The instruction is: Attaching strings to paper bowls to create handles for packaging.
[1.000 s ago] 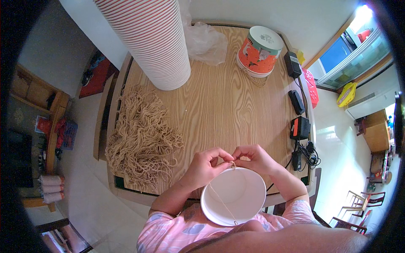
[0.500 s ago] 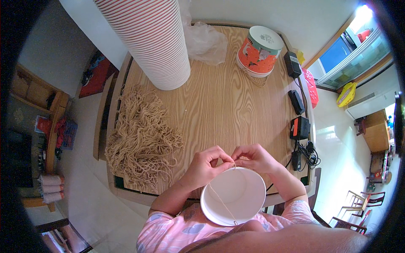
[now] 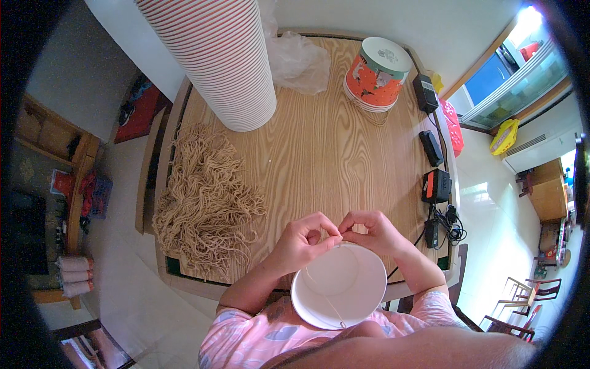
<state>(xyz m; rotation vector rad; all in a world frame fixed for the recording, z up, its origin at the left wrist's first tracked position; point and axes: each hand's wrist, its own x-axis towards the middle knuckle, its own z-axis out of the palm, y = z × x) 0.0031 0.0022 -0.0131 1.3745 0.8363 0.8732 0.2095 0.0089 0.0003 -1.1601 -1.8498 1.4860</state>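
A white paper bucket (image 3: 347, 289) rests against my body at the near table edge, its open mouth facing up toward me. Thin beige cord (image 3: 334, 308) runs across the inside, fastened at the rim nearest me. At the far rim, my left hand (image 3: 302, 241) pinches the cord between thumb and forefinger. My right hand (image 3: 376, 234) is closed in a pinch against the left fingertips, also at the cord; its end is hidden by the fingers. Left of my hands lies a loose heap of beige cords (image 3: 206, 203).
A tall stack of white buckets (image 3: 236, 80) stands at the back left, beside a crumpled clear plastic bag (image 3: 301, 64). An orange and green printed bucket (image 3: 376, 80) sits upside down at the back right. Black power adapters (image 3: 435, 186) and cables line the right table edge.
The cord inside the bucket was a straight line and now bows more loosely against the wall. My fingertips have drawn closer together at the rim. The bucket has shifted very slightly left.
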